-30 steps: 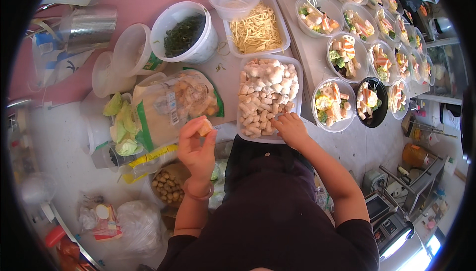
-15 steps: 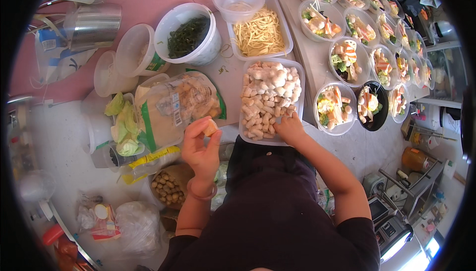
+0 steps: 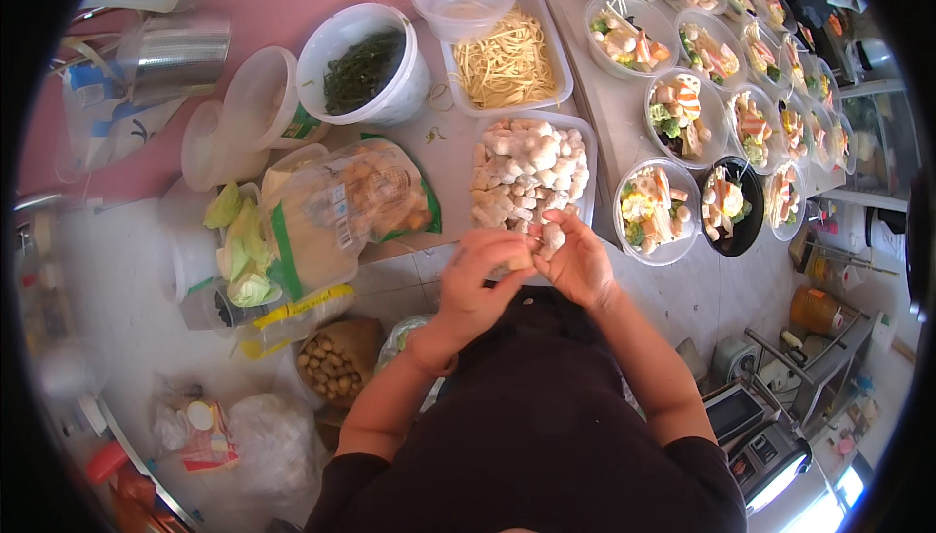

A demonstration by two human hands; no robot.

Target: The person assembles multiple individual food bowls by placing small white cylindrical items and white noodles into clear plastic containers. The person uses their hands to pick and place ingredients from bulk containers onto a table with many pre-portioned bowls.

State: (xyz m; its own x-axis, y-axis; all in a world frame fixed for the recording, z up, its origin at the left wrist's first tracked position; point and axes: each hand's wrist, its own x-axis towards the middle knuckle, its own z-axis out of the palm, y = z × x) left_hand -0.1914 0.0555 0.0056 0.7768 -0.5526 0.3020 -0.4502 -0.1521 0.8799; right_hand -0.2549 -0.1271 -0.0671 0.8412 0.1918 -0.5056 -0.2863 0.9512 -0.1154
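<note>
In front of me a clear plastic tray [image 3: 591, 164] holds frosted pale balls and short sausage-like pieces [image 3: 534, 167]. At its near edge my right hand [image 3: 583, 268] is raised, its fingers curled round a pale frosted ball [image 3: 552, 238]. My left hand [image 3: 478, 277] is close beside it and pinches a small tan chunk [image 3: 523, 261]; motion blurs its fingers a little. The two hands nearly touch, and they cover the tray's near side. Left of the tray lies an open plastic bag [image 3: 356, 201] with more tan chunks inside.
Beyond the tray stand a tray of yellow noodle-like strips [image 3: 502, 65] and a white tub of dark green seaweed [image 3: 414, 84]. Several filled clear bowls [image 3: 655, 250] and a black bowl [image 3: 746, 240] crowd the right side. Lettuce leaves [image 3: 249, 250] lie at left.
My right hand has come up out of the tray with the pale ball. My left hand has moved right and forward with the tan chunk, so both hands are together.
</note>
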